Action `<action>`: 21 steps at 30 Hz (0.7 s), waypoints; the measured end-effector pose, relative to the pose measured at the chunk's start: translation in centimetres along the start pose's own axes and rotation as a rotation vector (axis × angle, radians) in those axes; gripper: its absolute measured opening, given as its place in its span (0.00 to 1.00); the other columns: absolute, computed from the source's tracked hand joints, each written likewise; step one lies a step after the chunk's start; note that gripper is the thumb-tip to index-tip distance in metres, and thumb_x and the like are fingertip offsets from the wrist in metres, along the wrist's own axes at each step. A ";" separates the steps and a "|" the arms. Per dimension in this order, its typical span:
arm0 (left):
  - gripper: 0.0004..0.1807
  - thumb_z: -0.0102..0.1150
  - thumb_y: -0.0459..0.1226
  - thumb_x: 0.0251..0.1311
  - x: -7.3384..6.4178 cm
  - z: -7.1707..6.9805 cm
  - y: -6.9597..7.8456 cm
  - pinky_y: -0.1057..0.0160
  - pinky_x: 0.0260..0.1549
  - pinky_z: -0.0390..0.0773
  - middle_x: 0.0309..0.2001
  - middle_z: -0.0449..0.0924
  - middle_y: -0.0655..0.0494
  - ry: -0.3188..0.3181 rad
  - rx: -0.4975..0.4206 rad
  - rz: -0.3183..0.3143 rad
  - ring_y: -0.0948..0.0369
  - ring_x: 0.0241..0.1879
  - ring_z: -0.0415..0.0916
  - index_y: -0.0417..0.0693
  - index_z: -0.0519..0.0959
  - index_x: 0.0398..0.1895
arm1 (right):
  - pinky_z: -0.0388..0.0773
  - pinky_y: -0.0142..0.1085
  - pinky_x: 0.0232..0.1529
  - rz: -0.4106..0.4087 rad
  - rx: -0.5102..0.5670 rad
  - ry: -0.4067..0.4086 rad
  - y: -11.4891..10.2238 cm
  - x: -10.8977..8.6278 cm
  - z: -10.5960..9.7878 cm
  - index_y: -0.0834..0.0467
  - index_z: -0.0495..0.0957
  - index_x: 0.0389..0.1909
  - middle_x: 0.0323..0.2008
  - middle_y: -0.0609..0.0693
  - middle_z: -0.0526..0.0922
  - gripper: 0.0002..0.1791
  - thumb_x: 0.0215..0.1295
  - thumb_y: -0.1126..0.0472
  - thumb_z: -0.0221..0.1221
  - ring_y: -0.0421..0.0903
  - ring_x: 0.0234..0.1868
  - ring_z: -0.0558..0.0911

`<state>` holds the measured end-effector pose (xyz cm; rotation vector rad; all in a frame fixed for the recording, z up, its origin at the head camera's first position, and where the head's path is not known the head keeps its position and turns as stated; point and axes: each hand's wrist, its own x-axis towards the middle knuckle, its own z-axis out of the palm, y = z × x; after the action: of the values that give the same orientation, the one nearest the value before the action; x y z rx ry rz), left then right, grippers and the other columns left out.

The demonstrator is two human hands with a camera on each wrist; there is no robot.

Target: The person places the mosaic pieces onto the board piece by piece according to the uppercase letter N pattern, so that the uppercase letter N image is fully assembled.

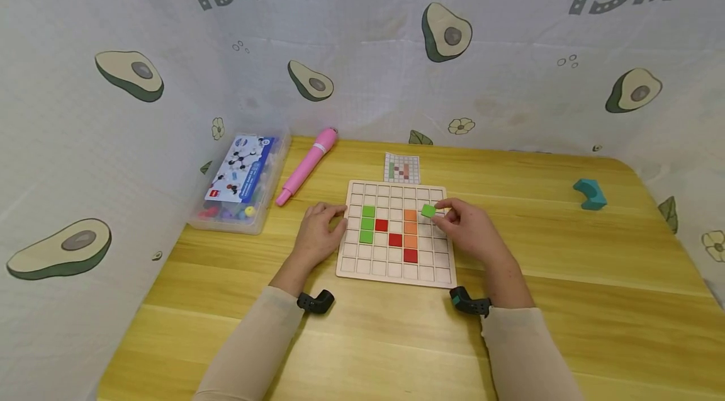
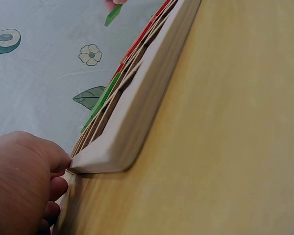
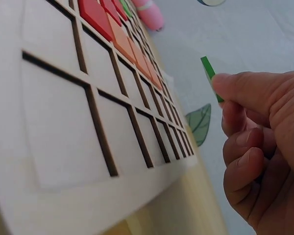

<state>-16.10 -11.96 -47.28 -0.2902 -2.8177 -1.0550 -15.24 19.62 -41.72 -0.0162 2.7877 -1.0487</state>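
A square wooden grid board (image 1: 357,267) lies on the table. Green tiles (image 1: 367,224) form a column on its left side, red tiles (image 1: 395,240) step down diagonally, and orange tiles (image 1: 410,228) form a column right of the middle. Between thumb and fingertips, my right hand (image 1: 469,229) pinches a small green square tile (image 1: 428,211), raised over the board's right part; the right wrist view shows this tile (image 3: 211,78) edge-on, apart from the grid. My left hand (image 1: 318,232) rests at the board's left edge, its fingertips touching the rim.
Behind the board lies a small printed grid card (image 1: 403,169) with a coloured pattern. A pink pen-like stick (image 1: 308,166) and a clear plastic box (image 1: 240,177) of coloured pieces are at the left. Far right stands a teal arched block (image 1: 591,194). Patterned cloth (image 1: 374,92) borders the table.
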 end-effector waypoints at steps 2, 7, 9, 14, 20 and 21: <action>0.19 0.59 0.41 0.70 0.0 0.0 0.0 0.51 0.58 0.74 0.52 0.83 0.50 0.000 0.002 -0.001 0.50 0.55 0.74 0.49 0.83 0.60 | 0.70 0.34 0.30 -0.014 0.006 -0.016 -0.3 0.0 0.3 0.56 0.77 0.58 0.35 0.53 0.77 0.19 0.72 0.53 0.63 0.48 0.33 0.73; 0.19 0.59 0.41 0.70 0.0 0.1 -0.1 0.52 0.57 0.74 0.52 0.83 0.50 0.003 0.001 -0.002 0.50 0.55 0.74 0.49 0.83 0.60 | 0.70 0.34 0.29 -0.042 0.007 -0.052 -0.9 0.0 1.1 0.56 0.78 0.57 0.34 0.53 0.77 0.18 0.71 0.54 0.63 0.47 0.31 0.74; 0.19 0.59 0.41 0.70 0.0 0.2 -0.1 0.51 0.57 0.74 0.52 0.83 0.50 0.006 0.001 -0.001 0.50 0.55 0.74 0.48 0.83 0.60 | 0.70 0.34 0.29 -0.051 0.006 -0.062 -1.1 0.0 1.4 0.56 0.79 0.57 0.33 0.52 0.77 0.18 0.71 0.54 0.63 0.47 0.30 0.74; 0.18 0.59 0.41 0.70 0.0 0.2 -0.1 0.52 0.57 0.73 0.52 0.83 0.50 0.003 0.004 -0.003 0.50 0.55 0.74 0.49 0.83 0.60 | 0.70 0.33 0.30 -0.104 0.017 -0.088 -1.7 -0.1 2.2 0.55 0.81 0.54 0.32 0.50 0.78 0.17 0.68 0.53 0.66 0.45 0.30 0.74; 0.18 0.59 0.41 0.70 0.1 0.2 -0.2 0.52 0.57 0.73 0.52 0.83 0.50 0.005 0.005 0.001 0.50 0.55 0.74 0.49 0.83 0.60 | 0.70 0.34 0.33 -0.163 0.003 -0.123 -2.4 -0.2 3.3 0.53 0.82 0.51 0.30 0.47 0.77 0.13 0.68 0.55 0.65 0.44 0.31 0.73; 0.18 0.59 0.41 0.70 0.1 0.2 -0.2 0.52 0.57 0.73 0.52 0.83 0.49 0.005 0.004 0.001 0.50 0.55 0.74 0.49 0.83 0.60 | 0.70 0.34 0.33 -0.177 -0.009 -0.132 -2.5 -0.1 3.5 0.53 0.82 0.51 0.30 0.47 0.77 0.13 0.69 0.55 0.65 0.43 0.31 0.73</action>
<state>-16.20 -11.97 -47.50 -0.2886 -2.8144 -1.0480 -14.68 15.46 -42.60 -0.3267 2.7105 -1.0323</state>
